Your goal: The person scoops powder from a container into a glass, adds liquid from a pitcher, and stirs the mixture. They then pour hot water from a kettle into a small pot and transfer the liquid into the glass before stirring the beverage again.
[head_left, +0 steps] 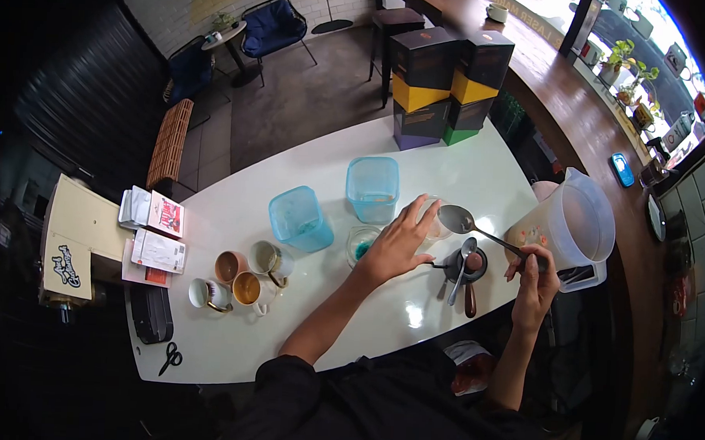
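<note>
In my right hand (536, 279) is a large metal spoon (456, 218), gripped by its dark handle, its bowl pointing left. My left hand (399, 242) reaches forward with fingers spread, at the side of a clear cup (440, 230) that the spoon's bowl overlaps in this view. Partly behind my left wrist stands a small clear vessel with something blue-green (360, 250) in it. Between my hands, a smaller spoon (460, 272) lies over a round dark item with a brown wooden handle (470, 301).
Two blue plastic tubs (301, 219) (372, 191) stand ahead. Several mugs (248, 288) cluster left, near coffee bags (159, 251) and scissors (171, 358). A big translucent pitcher (564, 229) stands right. Stacked black boxes (424, 62) rise at the table's far edge.
</note>
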`<act>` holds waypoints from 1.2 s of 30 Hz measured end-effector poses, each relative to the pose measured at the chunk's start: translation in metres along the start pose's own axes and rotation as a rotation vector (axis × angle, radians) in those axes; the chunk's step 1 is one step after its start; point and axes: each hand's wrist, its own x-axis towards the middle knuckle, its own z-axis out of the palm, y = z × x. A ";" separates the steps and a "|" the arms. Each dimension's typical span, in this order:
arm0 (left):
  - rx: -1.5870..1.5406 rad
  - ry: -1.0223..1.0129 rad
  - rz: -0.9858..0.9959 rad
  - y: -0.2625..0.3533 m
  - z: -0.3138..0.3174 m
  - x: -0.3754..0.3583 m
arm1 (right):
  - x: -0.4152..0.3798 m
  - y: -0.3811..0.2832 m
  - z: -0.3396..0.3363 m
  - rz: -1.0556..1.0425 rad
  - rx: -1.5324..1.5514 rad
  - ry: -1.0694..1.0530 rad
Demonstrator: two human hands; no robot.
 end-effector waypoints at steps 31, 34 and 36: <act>-0.391 0.220 -0.093 -0.017 -0.007 0.002 | -0.016 -0.028 -0.006 -0.188 -0.081 -0.029; -0.480 0.351 -0.034 -0.013 -0.012 -0.008 | -0.015 -0.037 0.001 -0.250 -0.124 -0.084; -0.574 0.389 -0.041 -0.006 -0.016 -0.015 | -0.015 -0.043 0.006 -0.280 -0.136 -0.133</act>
